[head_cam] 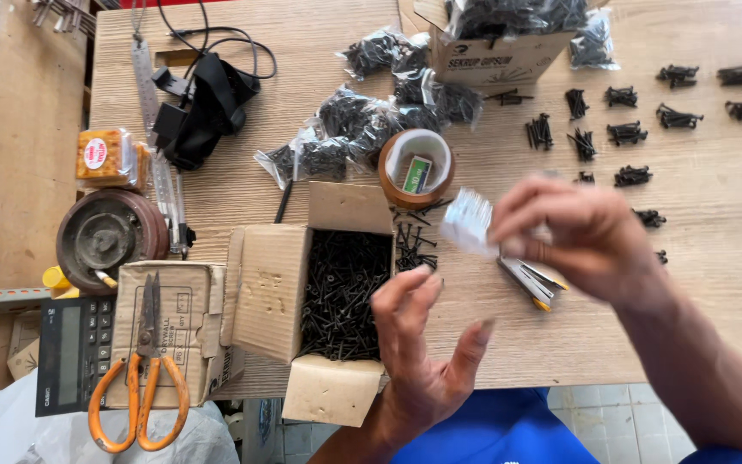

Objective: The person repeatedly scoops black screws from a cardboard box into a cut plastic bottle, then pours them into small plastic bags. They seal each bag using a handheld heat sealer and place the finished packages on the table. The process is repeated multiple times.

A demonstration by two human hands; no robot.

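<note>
Clear, crinkled plastic made up the small empty bag [467, 220] pinched between the fingers of the right hand [577, 236], which was closed narrowly on its edge and held it above the table. The left hand [422, 344] hung open and wide, fingers spread and holding nothing, just beside an open cardboard box [302, 301] heaped with loose black drywall screws [343, 292], thin, dull and tangled. A few stray screws [414, 245] lay between the two hands. Just beyond the bag stood one round brown tape roll [416, 167] with a small green box in its hollow. Further out from the hands lay several filled plastic packets of screws [349, 129], glossy and lumpy, and a second cardboard carton [495, 56] stuffed with more. Past the right hand, about a dozen small bundles of screws [627, 133] sat in loose rows, well apart from one another. Under the right hand a thin stack of flat bags [530, 279] showed. Off to the left hand's outer side lay one pair of orange-handled scissors [143, 378] on a closed carton, one grey calculator [75, 352], one rusty metal disc [105, 236] and a black strap with cable [203, 103]. The surface was a pale wood-grain table [714, 283]; pale floor tiles [637, 421] showed at its near edge.
</note>
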